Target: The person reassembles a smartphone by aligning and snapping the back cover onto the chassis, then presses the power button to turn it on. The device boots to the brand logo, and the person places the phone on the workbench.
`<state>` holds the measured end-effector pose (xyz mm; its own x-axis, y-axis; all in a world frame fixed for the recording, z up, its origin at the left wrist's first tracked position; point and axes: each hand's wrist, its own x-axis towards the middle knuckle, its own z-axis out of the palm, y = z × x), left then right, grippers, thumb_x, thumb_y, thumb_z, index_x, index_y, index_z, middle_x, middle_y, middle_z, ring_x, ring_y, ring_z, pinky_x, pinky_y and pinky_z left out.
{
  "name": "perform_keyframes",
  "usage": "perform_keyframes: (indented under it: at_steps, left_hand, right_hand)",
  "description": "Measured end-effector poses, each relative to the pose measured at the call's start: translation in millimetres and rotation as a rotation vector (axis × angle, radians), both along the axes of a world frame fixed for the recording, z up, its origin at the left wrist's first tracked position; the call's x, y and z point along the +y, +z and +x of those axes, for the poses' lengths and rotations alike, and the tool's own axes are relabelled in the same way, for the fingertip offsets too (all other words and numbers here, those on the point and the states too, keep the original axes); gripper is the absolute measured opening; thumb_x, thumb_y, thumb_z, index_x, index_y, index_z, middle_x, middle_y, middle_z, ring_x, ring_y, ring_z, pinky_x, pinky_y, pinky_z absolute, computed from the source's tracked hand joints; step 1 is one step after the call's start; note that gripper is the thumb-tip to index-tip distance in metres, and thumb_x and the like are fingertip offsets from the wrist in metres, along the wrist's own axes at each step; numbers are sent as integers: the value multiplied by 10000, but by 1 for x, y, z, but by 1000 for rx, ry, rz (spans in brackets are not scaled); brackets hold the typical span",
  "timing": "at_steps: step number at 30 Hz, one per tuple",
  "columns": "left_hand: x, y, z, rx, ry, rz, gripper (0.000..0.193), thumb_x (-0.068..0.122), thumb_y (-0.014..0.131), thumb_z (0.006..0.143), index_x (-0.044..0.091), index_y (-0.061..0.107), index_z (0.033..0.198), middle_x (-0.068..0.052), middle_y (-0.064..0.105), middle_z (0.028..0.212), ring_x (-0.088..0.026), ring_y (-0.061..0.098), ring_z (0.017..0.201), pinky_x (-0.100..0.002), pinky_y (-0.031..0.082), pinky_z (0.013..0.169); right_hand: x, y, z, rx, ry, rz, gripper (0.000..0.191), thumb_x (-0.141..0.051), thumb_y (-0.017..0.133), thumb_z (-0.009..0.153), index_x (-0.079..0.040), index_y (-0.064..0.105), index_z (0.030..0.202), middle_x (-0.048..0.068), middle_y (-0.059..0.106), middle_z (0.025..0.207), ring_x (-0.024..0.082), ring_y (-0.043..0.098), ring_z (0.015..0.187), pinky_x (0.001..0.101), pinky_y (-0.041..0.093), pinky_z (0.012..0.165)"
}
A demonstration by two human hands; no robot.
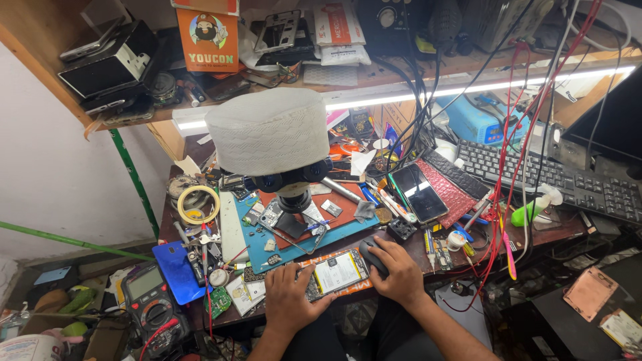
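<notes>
Resting both hands on an opened phone (334, 272) at the near edge of a crowded repair table (568, 230).
The left hand (289, 294) lies flat across the phone's left end, fingers spread, gripping nothing; the right hand (396, 267) cups a dark mouse (372, 254) beside it. The phone overhangs the edge, so a nudge could tip it off, and the red wires (498, 220) nearby could snag a wrist.

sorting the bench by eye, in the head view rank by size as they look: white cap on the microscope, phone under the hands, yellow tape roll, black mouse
1. white cap, by far the largest
2. phone, partly covered by the left hand
3. yellow tape roll
4. black mouse, mostly hidden under the right hand, so its rank below the roll is unsure
</notes>
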<state>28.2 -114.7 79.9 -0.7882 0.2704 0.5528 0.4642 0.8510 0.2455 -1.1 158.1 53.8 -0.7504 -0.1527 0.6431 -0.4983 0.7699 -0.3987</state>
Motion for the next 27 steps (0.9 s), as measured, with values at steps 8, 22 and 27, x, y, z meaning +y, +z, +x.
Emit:
perform_keyframes:
  at_steps: [8,22,27]
  left_hand:
    - [0,1,0,-17,7,-4,765,677,812,651,79,701,1116,-113,574,1019,-298,529,987,-479,374,908]
    - [-1,-2,0,-1,-1,-6,756,662,813,657,92,699,1139,-108,585,1036,-292,533,1000,-474,379,907]
    - [-1,-4,0,-26,8,-16,745,656,815,662,92,697,1133,-109,581,1028,-290,532,1000,-477,379,913]
  right_hand:
    - [2,1,-1,3,33,-10,450,-164,742,715,-76,713,1155,122,676,1302,348,655,1161,428,527,999]
    - [0,3,0,12,19,-7,427,-174,738,718,-89,734,1136,114,685,1285,337,667,1147,419,545,973]
    - [-1,3,2,5,4,4,438,-174,736,719,-96,723,1149,112,676,1291,340,659,1152,420,546,965]
